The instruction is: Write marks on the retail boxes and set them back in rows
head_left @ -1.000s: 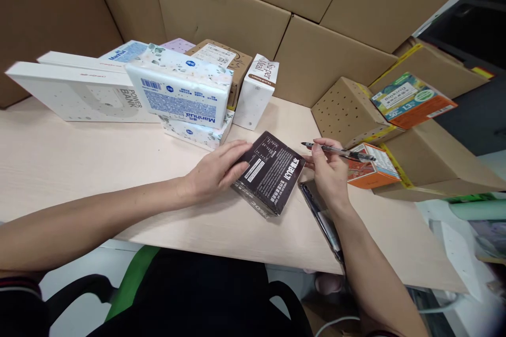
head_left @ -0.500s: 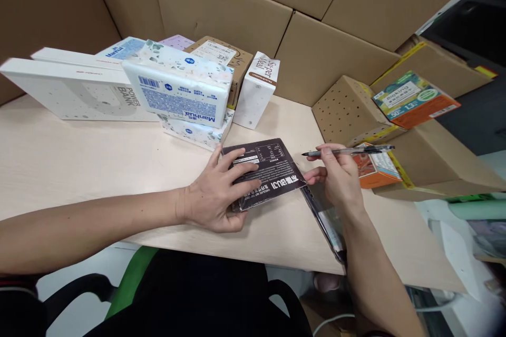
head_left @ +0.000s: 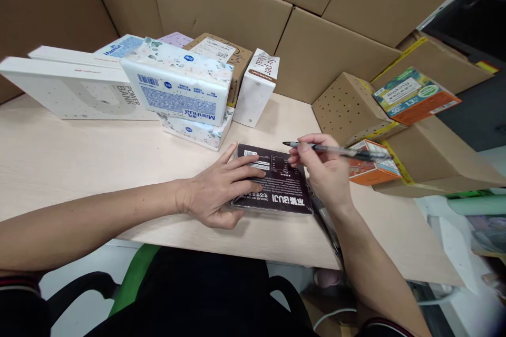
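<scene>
A dark brown snack box [head_left: 284,189] with white print lies flat on the table. My left hand [head_left: 221,189] grips its left end, several fingers spread over the top face and the thumb at the near edge. My right hand [head_left: 326,168] is closed around a pen [head_left: 328,148], held roughly level over the box's far right corner. The pen's dark tip points left and is apart from the box. Partly hidden by my right wrist, a dark glossy flat item [head_left: 327,226] lies at the box's right end; I cannot make out its kind.
Tissue packs [head_left: 177,84], a white power bank box [head_left: 90,89] and a white carton [head_left: 256,89] stand behind my left hand. Open cardboard boxes [head_left: 348,110] at the right hold orange-and-green packages [head_left: 415,96]. Cardboard panels [head_left: 221,5] wall the back of the table [head_left: 158,158].
The snack box has gone from tilted to flat and turned slightly. My right hand has let go of its right corner and risen over it with the pen. My left hand stays on the box.
</scene>
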{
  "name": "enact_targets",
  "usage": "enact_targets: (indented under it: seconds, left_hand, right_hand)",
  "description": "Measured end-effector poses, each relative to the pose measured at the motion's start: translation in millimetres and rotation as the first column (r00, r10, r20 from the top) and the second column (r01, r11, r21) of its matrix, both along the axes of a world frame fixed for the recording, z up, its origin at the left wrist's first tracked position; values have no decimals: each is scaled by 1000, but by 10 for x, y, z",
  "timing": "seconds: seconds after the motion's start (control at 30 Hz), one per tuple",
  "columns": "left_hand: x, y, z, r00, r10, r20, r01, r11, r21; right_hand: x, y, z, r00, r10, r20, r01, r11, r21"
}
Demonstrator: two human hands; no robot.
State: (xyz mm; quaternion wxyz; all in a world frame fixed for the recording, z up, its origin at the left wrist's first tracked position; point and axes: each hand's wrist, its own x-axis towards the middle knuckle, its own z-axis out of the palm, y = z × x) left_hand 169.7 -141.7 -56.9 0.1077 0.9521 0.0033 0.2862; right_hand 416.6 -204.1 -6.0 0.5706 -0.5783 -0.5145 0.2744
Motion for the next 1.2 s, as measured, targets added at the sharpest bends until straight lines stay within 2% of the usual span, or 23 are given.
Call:
enact_targets:
  seconds: [0.13, 0.33, 0.5, 0.87, 1.2]
  left_hand:
    - [42, -65, -101, 995, 75, 71, -81, 993, 89]
    - [69, -71, -156, 993, 91, 80, -102, 986, 135]
    - [64, -63, -141, 992, 94, 83, -104, 986, 131]
    - [66, -76, -153, 993, 100, 69, -108, 988, 109]
    - [68, -76, -147, 992, 103, 76, -111, 988, 108]
  right_hand:
    - [-77, 8, -48, 998, -22, 60, 27, 997, -76]
    - [10, -13, -124, 986, -130, 103, 137, 988, -65]
    - [62, -8, -192, 973, -83, 216, 98, 993, -60]
    - [50, -15, -196, 949, -76, 307, 103, 992, -72]
    - [57, -11, -202, 955, -66, 289, 93, 993, -79]
